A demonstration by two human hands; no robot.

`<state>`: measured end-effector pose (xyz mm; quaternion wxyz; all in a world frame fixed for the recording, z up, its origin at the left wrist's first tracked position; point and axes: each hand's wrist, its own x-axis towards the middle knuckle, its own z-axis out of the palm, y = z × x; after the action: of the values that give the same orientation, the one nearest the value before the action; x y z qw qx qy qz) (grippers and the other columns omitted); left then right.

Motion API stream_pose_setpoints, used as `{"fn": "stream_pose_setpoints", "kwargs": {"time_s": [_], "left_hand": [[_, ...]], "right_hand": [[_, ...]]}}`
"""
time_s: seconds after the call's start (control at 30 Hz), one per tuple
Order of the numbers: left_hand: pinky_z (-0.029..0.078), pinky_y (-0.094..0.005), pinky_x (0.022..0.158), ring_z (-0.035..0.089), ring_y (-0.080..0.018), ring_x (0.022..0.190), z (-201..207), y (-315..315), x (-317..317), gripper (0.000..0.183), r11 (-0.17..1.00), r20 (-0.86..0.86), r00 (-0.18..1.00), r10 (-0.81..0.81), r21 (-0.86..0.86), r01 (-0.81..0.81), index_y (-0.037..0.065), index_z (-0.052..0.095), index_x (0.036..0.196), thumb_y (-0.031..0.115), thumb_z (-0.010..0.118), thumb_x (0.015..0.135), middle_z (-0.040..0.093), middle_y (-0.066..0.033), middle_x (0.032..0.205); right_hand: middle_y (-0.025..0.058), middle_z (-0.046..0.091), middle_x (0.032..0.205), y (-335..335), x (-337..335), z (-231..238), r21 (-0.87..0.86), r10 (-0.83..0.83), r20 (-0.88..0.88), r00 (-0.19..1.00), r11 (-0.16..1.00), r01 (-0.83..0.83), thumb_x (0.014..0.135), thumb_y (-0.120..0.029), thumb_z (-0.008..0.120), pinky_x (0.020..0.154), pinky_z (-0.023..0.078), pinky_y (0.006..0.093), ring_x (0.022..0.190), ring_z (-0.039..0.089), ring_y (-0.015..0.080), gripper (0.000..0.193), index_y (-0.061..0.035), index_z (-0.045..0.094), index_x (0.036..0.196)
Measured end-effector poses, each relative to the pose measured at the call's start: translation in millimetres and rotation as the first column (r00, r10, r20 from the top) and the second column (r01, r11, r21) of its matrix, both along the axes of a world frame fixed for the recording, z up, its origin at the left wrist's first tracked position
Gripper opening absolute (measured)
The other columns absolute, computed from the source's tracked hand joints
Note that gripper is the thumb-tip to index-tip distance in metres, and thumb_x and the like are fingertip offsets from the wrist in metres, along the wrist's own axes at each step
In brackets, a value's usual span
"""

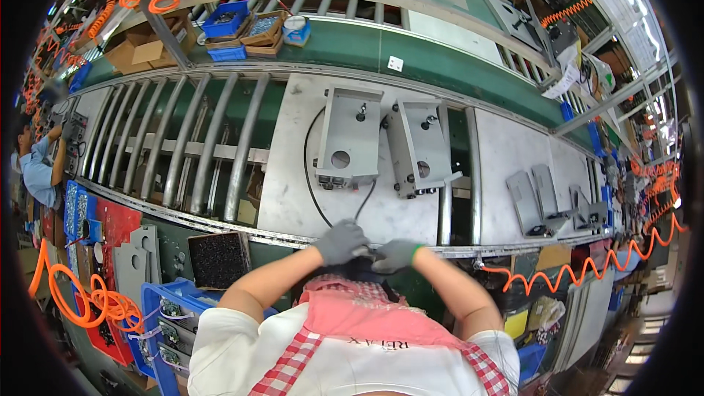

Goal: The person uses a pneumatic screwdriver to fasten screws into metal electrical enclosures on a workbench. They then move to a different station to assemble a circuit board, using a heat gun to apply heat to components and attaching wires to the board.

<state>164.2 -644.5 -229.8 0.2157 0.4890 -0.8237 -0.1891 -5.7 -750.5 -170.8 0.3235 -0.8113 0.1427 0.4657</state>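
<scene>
Factory assembly workshop. Before me runs a roller conveyor [213, 143], with grey sheet-metal housings [350, 128] on a pale work board [284, 183]. Coiled orange hoses [123, 308] flank the line; blue parts bins [221, 31] stand alongside. A co-worker [39, 174] occupies a station farther left.

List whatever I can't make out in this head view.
- Head view: the black cable where it reaches the left hand, hidden by the glove.
- Head view: whatever the right hand may grip, hidden by its fingers.
- Head view: individual black pieces, too small.
</scene>
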Motion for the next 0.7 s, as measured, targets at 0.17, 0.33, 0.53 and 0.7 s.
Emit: {"fn": "stream_pose_setpoints", "kwargs": {"time_s": [0.17,0.33,0.53,0.7], "left_hand": [[0.040,-0.0394,0.084,0.055,-0.0250,0.086,-13.7,-11.7,19.0,0.018,0.948,-0.031,0.976,0.214,-0.234,-0.215,0.009,0.056,0.096,0.017,0.059,0.081,0.058,-0.0084,0.084],[0.046,-0.0410,0.071,0.060,-0.0289,0.077,-13.0,-52.1,-19.3,0.013,0.831,0.004,0.833,0.554,-0.074,-0.552,0.008,0.055,0.091,0.018,0.054,0.084,0.061,-0.0117,0.079],[0.046,-0.0399,0.064,0.066,-0.0275,0.069,-9.9,-103.6,-38.5,0.011,0.720,0.406,0.667,0.624,0.031,-0.693,0.007,0.056,0.088,0.013,0.056,0.079,0.066,-0.0109,0.075],[0.043,-0.0394,0.065,0.067,-0.0232,0.074,-17.3,-115.7,-49.8,0.018,0.699,0.596,0.590,0.545,0.066,-0.712,0.009,0.059,0.099,0.012,0.052,0.083,0.068,-0.0066,0.083]], "right_hand": [[0.0122,0.066,0.090,-82.5,1.0,138.3,-0.501,0.141,0.146,0.979,0.864,-0.050,0.074,-0.028,0.060,0.074,0.049,0.0430,0.087,0.063,0.0308,0.029,-0.0131,0.064,0.099],[0.0049,0.065,0.095,-177.7,60.5,134.3,-0.925,0.414,0.133,0.901,0.377,-0.037,0.081,-0.014,0.055,0.099,0.033,0.0458,0.098,0.059,0.0229,0.019,-0.0196,0.068,0.092],[0.0096,0.059,0.109,-211.8,101.5,95.9,-0.810,0.344,0.464,0.816,0.537,0.235,0.082,-0.017,0.055,0.096,0.040,0.0422,0.109,0.053,0.0255,0.025,-0.0129,0.064,0.105],[0.0114,0.059,0.108,-159.7,44.0,50.1,-0.289,0.096,0.910,0.403,0.844,0.452,0.080,-0.014,0.058,0.089,0.045,0.0385,0.105,0.054,0.0296,0.020,-0.0090,0.063,0.098]]}}
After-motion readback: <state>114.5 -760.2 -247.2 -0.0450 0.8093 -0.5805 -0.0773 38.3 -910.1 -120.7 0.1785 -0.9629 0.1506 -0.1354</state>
